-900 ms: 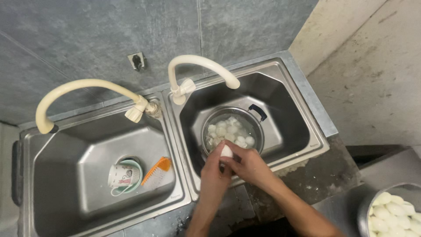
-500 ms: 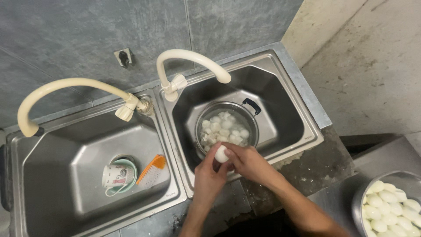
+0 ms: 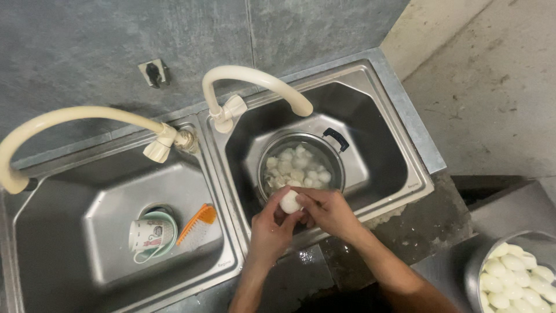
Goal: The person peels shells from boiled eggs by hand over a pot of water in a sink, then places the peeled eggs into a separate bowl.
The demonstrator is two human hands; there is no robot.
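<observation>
From the head camera, both hands meet over the near rim of the right sink basin [image 3: 399, 168]. The left hand [image 3: 269, 229] and the right hand [image 3: 330, 211] close together around one white boiled egg [image 3: 289, 202], fingers curled on its sides. Just behind them a steel pot [image 3: 336, 165] sits in the basin, holding water and pale shell pieces. In the left sink basin [image 3: 104, 232] lie a mug [image 3: 145, 235] and an orange brush [image 3: 196, 225]. A steel bowl of peeled eggs [image 3: 512, 272] stands at lower right.
</observation>
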